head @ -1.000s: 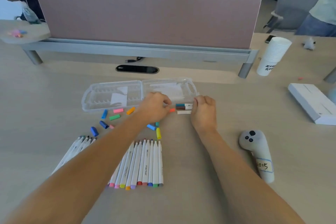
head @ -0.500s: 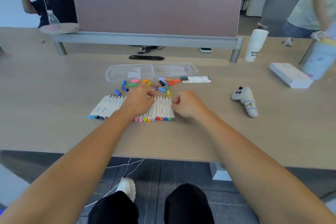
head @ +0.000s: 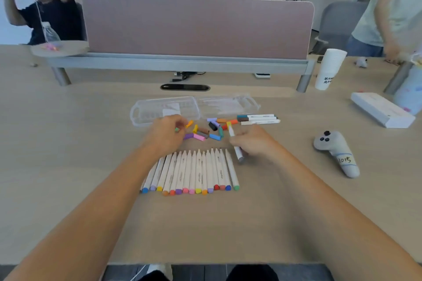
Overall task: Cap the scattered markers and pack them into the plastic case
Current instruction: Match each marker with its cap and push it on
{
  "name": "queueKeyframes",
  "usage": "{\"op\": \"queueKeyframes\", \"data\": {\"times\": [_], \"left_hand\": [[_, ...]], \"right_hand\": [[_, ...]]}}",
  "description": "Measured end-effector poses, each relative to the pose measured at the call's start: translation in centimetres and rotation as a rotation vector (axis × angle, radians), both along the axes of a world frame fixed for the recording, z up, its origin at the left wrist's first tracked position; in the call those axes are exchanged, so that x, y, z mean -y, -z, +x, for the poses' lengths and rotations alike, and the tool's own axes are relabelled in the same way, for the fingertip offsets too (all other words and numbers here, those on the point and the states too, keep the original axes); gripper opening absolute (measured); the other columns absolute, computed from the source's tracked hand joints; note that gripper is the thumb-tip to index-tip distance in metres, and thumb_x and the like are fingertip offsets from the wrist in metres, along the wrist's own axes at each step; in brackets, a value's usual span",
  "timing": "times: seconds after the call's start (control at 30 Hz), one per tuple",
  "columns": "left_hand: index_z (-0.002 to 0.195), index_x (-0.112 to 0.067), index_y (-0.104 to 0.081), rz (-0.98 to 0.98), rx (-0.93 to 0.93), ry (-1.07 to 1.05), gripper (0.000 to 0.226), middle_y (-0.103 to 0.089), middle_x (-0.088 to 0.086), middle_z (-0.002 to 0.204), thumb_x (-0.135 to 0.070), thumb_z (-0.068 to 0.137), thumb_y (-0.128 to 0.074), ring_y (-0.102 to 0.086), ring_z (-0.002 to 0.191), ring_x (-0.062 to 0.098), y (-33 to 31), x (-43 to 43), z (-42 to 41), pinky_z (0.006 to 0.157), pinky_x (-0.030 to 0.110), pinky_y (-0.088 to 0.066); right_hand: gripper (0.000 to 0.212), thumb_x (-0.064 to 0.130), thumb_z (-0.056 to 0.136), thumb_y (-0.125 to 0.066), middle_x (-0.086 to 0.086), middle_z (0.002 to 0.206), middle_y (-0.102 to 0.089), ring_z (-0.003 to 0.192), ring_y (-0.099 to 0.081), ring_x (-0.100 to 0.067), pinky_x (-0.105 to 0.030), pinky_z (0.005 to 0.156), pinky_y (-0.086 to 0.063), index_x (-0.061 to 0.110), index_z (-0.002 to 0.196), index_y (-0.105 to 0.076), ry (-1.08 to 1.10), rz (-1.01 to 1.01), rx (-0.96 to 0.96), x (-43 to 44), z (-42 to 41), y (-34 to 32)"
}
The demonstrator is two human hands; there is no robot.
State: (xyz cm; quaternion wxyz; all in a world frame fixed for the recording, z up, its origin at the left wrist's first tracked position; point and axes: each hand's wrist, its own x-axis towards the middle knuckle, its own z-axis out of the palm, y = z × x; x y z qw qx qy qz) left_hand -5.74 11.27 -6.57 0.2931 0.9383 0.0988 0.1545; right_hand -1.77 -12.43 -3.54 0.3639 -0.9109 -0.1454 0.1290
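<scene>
Several uncapped white markers [head: 194,171] lie in a row on the desk, coloured ends toward me. Loose coloured caps [head: 205,131] are scattered just beyond them. My right hand [head: 253,141] grips one white marker [head: 235,143], grey end down, tip pointing at the caps. My left hand [head: 165,133] pinches a small green cap [head: 177,129] at the left side of the cap pile. The clear plastic case [head: 159,109] lies open behind the caps. Three capped markers [head: 258,119] lie to the case's right.
A grey controller [head: 335,153] labelled 1015 lies to the right. A white box [head: 381,112] and a stack of white cups [head: 328,68] stand at the far right. A pink divider [head: 196,27] closes the desk's back; people are beyond it.
My right hand has picked a marker out of the row and lifted it toward the caps. My left hand has moved up to the caps and pinched a green one.
</scene>
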Motion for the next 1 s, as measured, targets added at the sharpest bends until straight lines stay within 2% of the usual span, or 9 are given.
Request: {"op": "queueKeyframes", "data": {"times": [0.17,0.27,0.4,0.53,0.63,0.7,0.8,0.9,1.0], "left_hand": [[0.106,-0.022,-0.073,0.171,-0.056,0.180,0.018,-0.067,-0.004,0.104,-0.023,0.094,-0.060,-0.058,0.094,0.014,-0.9,1.3,3.5,0.080,0.026,-0.046],[0.102,-0.027,-0.077,0.360,-0.190,0.345,0.018,-0.070,-0.002,0.100,-0.025,0.091,-0.063,-0.057,0.090,0.014,-2.0,2.3,5.2,0.081,0.031,-0.051],[0.107,-0.023,-0.077,0.527,-0.240,0.457,0.021,-0.072,-0.002,0.098,-0.020,0.091,-0.065,-0.061,0.089,0.017,-2.6,2.5,6.6,0.075,0.024,-0.046],[0.101,-0.022,-0.076,0.624,-0.272,0.502,0.020,-0.068,-0.001,0.090,-0.018,0.090,-0.060,-0.058,0.075,0.016,-2.8,2.5,6.9,0.066,0.025,-0.043],[0.083,-0.019,-0.071,0.688,-0.289,0.482,0.013,-0.058,0.000,0.074,-0.019,0.087,-0.058,-0.052,0.065,0.018,-3.5,2.4,6.9,0.055,0.026,-0.038],[0.084,-0.018,-0.068,0.695,-0.278,0.464,0.011,-0.059,0.003,0.078,-0.020,0.087,-0.058,-0.056,0.069,0.020,-3.8,2.1,6.9,0.055,0.028,-0.039],[0.100,-0.023,-0.070,0.557,-0.198,0.420,0.018,-0.066,0.001,0.092,-0.019,0.088,-0.058,-0.059,0.082,0.021,-3.4,1.3,7.1,0.063,0.030,-0.044],[0.103,-0.022,-0.074,0.372,-0.034,0.378,0.021,-0.070,-0.001,0.096,-0.014,0.090,-0.059,-0.063,0.087,0.020,-3.1,1.6,6.5,0.074,0.034,-0.051],[0.105,-0.022,-0.072,-0.065,0.087,0.269,0.019,-0.069,-0.009,0.096,-0.012,0.093,-0.061,-0.065,0.081,0.005,-2.5,3.7,4.4,0.073,0.029,-0.056]], "right_hand": [[0.018,0.030,0.070,-0.058,-0.008,0.065,-0.045,0.063,-0.041,-0.020,-0.035,0.064,-0.032,0.014,0.065,-0.055,0.084,0.269,-0.041,-0.6,2.2,1.7],[0.015,0.024,0.075,-0.057,-0.003,0.061,-0.050,0.063,-0.044,-0.021,-0.036,0.063,-0.035,0.013,0.065,-0.057,0.170,0.425,-0.039,-0.6,3.0,2.7],[0.017,0.021,0.079,-0.057,0.001,0.058,-0.049,0.062,-0.042,-0.020,-0.036,0.063,-0.033,0.011,0.066,-0.058,0.209,0.499,-0.039,0.0,3.3,3.8],[0.019,0.015,0.085,-0.057,-0.001,0.058,-0.051,0.062,-0.043,-0.021,-0.036,0.063,-0.034,-0.001,0.074,-0.058,0.221,0.502,-0.040,0.0,3.2,4.2],[0.019,0.013,0.087,-0.056,-0.004,0.061,-0.050,0.063,-0.043,-0.022,-0.034,0.061,-0.034,-0.004,0.079,-0.059,0.232,0.533,-0.062,0.1,3.1,4.0],[0.017,0.011,0.089,-0.054,-0.006,0.063,-0.049,0.061,-0.045,-0.019,-0.031,0.058,-0.037,-0.002,0.081,-0.060,0.249,0.563,-0.078,0.4,3.0,3.8],[0.017,0.009,0.091,-0.052,-0.004,0.060,-0.048,0.057,-0.045,-0.016,-0.028,0.054,-0.038,0.006,0.075,-0.058,0.264,0.609,-0.086,0.7,2.7,3.6],[0.020,0.006,0.090,-0.050,0.001,0.052,-0.047,0.054,-0.043,-0.017,-0.028,0.052,-0.037,0.009,0.071,-0.056,0.280,0.651,-0.084,0.9,2.6,3.7],[0.021,0.008,0.092,-0.050,0.002,0.054,-0.050,0.055,-0.046,-0.016,-0.028,0.053,-0.040,0.008,0.073,-0.057,0.277,0.656,-0.076,0.8,2.2,3.5]]}}
